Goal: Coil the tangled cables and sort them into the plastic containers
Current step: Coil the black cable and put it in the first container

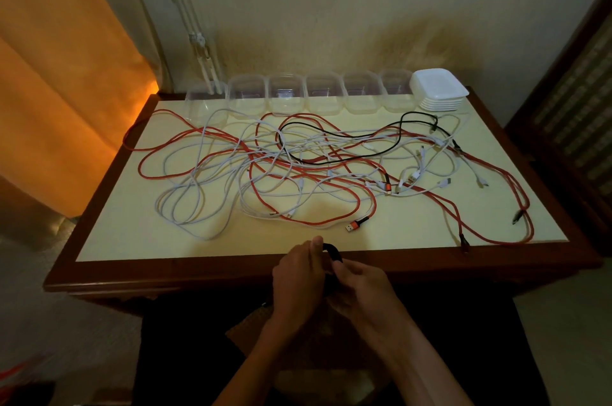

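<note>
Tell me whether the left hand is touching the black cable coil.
Touching. The head view shows the left hand with its fingers curled around the black cable coil, thumb against its top.

A wooden table with a pale yellow top point(109, 240) carries a tangle of red, white and black cables point(298, 170) across its middle. Along its far edge stand six clear plastic containers point(286, 95), with stacked white lids point(438, 90) at the far right corner.
</note>
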